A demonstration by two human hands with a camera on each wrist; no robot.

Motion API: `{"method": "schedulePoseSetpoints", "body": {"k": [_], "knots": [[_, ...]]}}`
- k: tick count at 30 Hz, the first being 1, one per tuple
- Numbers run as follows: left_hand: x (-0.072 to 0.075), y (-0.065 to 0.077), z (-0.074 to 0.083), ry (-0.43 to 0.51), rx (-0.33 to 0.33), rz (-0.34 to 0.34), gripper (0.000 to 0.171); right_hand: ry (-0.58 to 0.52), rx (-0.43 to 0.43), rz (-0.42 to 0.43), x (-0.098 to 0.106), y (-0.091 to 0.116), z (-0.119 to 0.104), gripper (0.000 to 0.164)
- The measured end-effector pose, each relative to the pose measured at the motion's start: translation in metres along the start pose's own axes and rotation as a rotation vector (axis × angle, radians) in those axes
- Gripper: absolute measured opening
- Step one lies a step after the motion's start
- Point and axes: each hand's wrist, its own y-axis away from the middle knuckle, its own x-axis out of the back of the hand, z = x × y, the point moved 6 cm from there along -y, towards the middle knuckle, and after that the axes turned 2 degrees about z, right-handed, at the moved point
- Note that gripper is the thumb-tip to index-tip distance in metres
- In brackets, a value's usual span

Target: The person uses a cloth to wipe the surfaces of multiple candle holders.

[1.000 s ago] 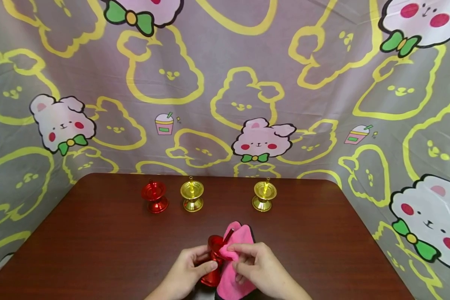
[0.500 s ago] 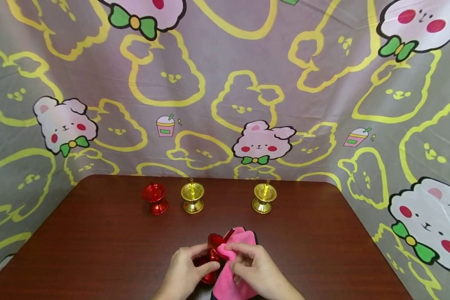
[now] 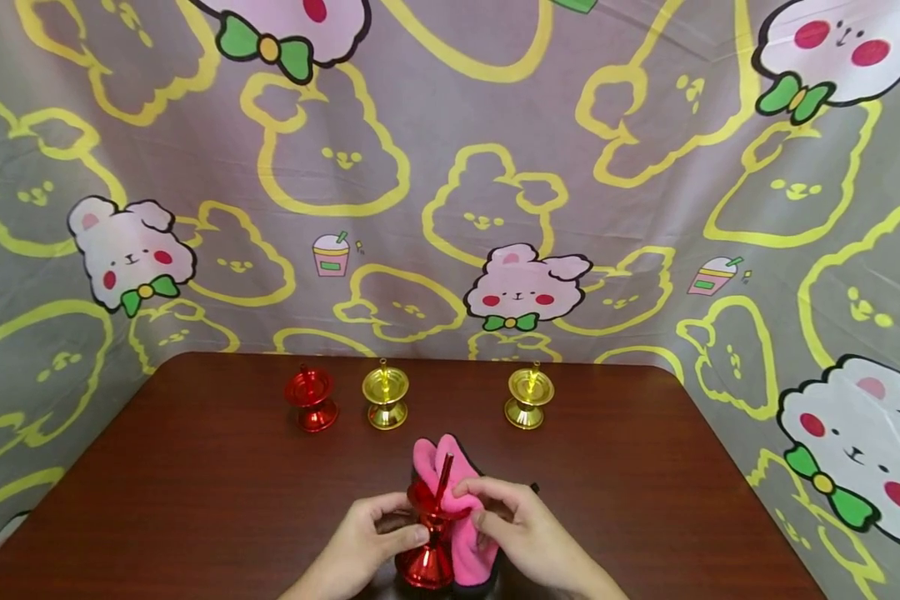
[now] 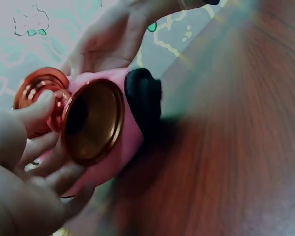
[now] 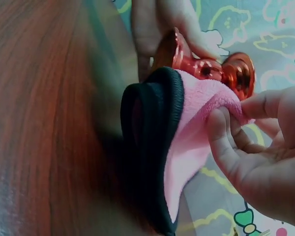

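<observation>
In the head view my left hand (image 3: 363, 537) grips a shiny red candle holder (image 3: 426, 568) by its narrow waist, thumb in front. The holder leans slightly, with its spike pointing up. A pink cloth (image 3: 471, 546) with black edging hangs folded along the holder's right side and behind it. My right hand (image 3: 528, 529) pinches this cloth between thumb and fingers at the rim of the upper dish. The hollow underside of the holder's base (image 4: 96, 120) faces the left wrist camera. From the right wrist, the cloth (image 5: 196, 105) covers part of the holder.
Toward the back of the brown table (image 3: 195, 500) stand another red candle holder (image 3: 312, 400) and two gold ones, the middle gold holder (image 3: 386, 396) and the right gold holder (image 3: 528, 398). A patterned curtain (image 3: 390, 192) encloses the table's back and sides.
The held candle holder has turned more upright and shifted slightly lower. The cloth's upper folds have swung left behind it. Both hands keep their hold.
</observation>
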Motion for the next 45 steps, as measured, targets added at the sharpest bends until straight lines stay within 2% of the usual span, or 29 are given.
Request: {"method": "schedulePoseSetpoints", "body": {"k": [2, 4, 8, 11, 16, 20, 24, 30, 34, 38, 40, 45], "knots": [[-0.004, 0.001, -0.003, 0.028, -0.027, -0.080, 0.037, -0.004, 0.015, -0.018, -0.001, 0.000, -0.001, 0.028], [-0.006, 0.002, -0.004, 0.023, -0.073, -0.131, 0.036, -0.009, 0.034, -0.032, -0.001, 0.001, -0.002, 0.029], [-0.008, 0.003, -0.003, -0.024, -0.152, -0.152, 0.031, 0.006, 0.052, -0.034, -0.001, 0.001, -0.003, 0.029], [-0.009, 0.002, -0.001, -0.032, -0.168, -0.137, 0.030, 0.038, 0.045, -0.016, 0.000, 0.001, -0.004, 0.030], [-0.011, 0.001, 0.000, -0.009, -0.143, -0.106, 0.030, 0.108, 0.034, 0.020, 0.002, 0.001, -0.004, 0.030], [-0.012, 0.001, 0.001, -0.006, -0.139, -0.087, 0.029, 0.120, 0.019, 0.037, 0.002, 0.001, -0.004, 0.030], [-0.011, 0.000, 0.001, -0.046, -0.120, -0.040, 0.030, 0.106, -0.014, 0.048, 0.000, 0.001, -0.004, 0.031], [-0.008, -0.001, -0.003, -0.108, -0.034, 0.032, 0.031, 0.129, -0.023, 0.061, -0.003, 0.001, -0.005, 0.032], [-0.006, -0.001, -0.002, -0.173, -0.028, 0.109, 0.027, 0.107, -0.060, 0.073, -0.005, 0.000, -0.003, 0.031], [-0.006, -0.003, 0.002, -0.290, -0.072, 0.208, 0.021, 0.072, -0.101, 0.086, -0.006, 0.000, -0.001, 0.031], [-0.007, -0.002, 0.006, -0.432, -0.120, 0.288, 0.019, 0.044, -0.108, 0.103, -0.007, 0.000, 0.000, 0.030], [-0.011, 0.002, 0.020, -0.839, -0.293, 0.513, 0.024, -0.013, -0.113, 0.160, -0.014, 0.000, 0.000, 0.031]]}}
